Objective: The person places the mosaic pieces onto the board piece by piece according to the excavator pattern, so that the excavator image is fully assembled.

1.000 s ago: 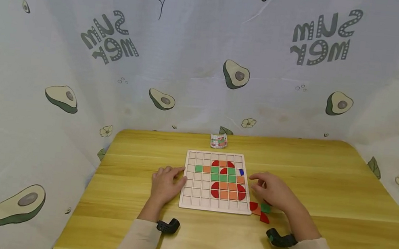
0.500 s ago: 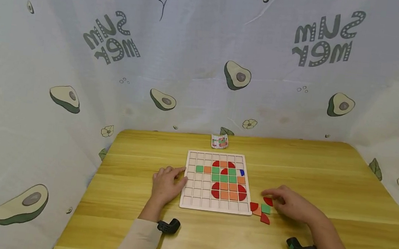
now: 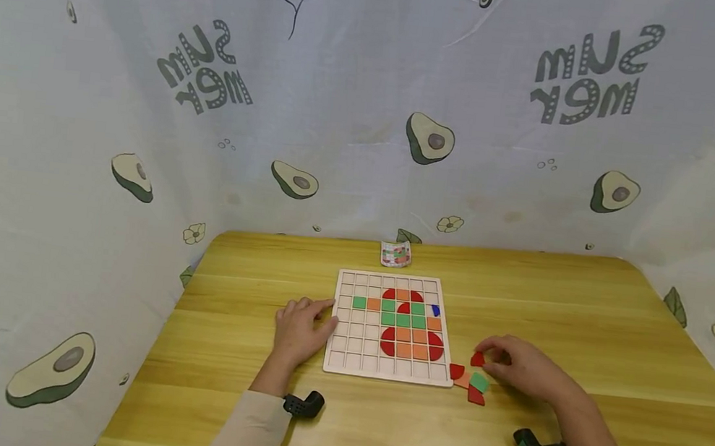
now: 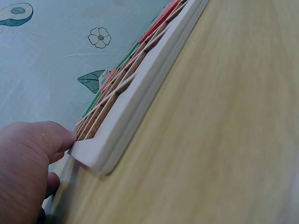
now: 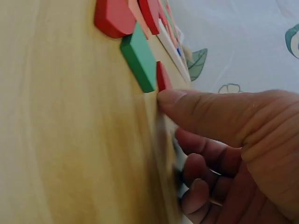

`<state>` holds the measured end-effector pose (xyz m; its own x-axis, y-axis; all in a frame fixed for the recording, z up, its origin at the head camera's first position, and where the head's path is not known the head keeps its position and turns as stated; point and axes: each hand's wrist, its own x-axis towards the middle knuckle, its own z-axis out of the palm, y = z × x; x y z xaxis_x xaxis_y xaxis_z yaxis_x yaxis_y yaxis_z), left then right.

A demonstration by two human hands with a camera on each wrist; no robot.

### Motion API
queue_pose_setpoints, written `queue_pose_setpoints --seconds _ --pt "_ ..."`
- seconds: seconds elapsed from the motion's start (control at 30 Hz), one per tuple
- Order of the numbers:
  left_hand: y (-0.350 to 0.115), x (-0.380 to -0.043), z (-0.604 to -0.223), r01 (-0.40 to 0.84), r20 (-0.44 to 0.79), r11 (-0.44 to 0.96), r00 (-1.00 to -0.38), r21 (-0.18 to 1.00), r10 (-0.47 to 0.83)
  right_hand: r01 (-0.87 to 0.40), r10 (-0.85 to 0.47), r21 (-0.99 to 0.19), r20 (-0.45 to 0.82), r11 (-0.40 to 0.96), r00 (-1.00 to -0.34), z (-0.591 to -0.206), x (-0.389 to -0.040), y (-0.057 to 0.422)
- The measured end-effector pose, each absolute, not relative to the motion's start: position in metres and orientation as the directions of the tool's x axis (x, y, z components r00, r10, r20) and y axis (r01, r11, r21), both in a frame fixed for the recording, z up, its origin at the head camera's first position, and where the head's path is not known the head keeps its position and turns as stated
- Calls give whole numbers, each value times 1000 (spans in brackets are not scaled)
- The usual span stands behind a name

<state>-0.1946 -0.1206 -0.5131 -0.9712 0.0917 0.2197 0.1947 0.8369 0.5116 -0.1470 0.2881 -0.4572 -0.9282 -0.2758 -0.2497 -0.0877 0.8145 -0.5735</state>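
Note:
A wooden grid board (image 3: 352, 360) lies flat on the table, with red, green and orange tiles and one small blue piece in its cells. My left hand (image 3: 299, 329) rests at the board's left edge; thumb and index fingertip touch its rim (image 4: 100, 156). To the right of the board, my right hand (image 3: 522, 367) pinches a red quarter-circle tile (image 3: 477, 359) between thumb and index finger. In the right wrist view the thumb hides part of that tile (image 5: 162, 77). Close by lie a green square tile (image 3: 479, 382), an orange tile (image 3: 462, 380) and two more red rounded tiles (image 3: 457, 371).
A small printed card (image 3: 396, 254) with a coloured grid pattern stands behind the board near the table's back edge. Behind the wooden table (image 3: 388, 430) hangs a pale curtain (image 3: 355, 121) printed with avocados. Each wrist wears a black camera band (image 3: 306, 404).
My right hand has moved from the board's right edge to the loose tiles and now pinches a red one. The green tile beside it has turned slightly. The left hand stays at the rim.

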Motion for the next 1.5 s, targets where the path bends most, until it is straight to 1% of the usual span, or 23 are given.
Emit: queue_pose_setpoints --seconds 0.17,0.47,0.7,0.93,1.03,1.2,1.27,1.5 --pt "-123 -195 -512 194 219 837 -971 512 91 -51 -226 -559 -250 827 -942 -462 -150 284" --pt "-127 -193 -512 188 207 838 -974 513 92 -88 -233 -550 -199 830 -952 -451 -151 263" --pt "-129 -192 -514 190 209 839 -973 509 94 -162 -282 -546 -143 822 -949 -439 -167 217" --pt "-129 -190 -512 190 199 838 -975 512 100 -216 -362 -585 -144 782 -921 -443 -190 159" --pt "-129 -190 -511 189 193 839 -976 511 102 -253 -392 -577 -129 777 -911 -446 -200 135" --pt "-128 -191 -512 183 178 843 -978 506 106 -274 -403 -557 -121 784 -907 -452 -215 102" --pt "-129 -191 -511 188 179 841 -978 507 110 -257 -387 -552 -131 793 -913 -455 -220 91" --pt "-130 -191 -510 194 179 842 -977 503 118 -263 -380 -501 -145 824 -913 -457 -232 65"
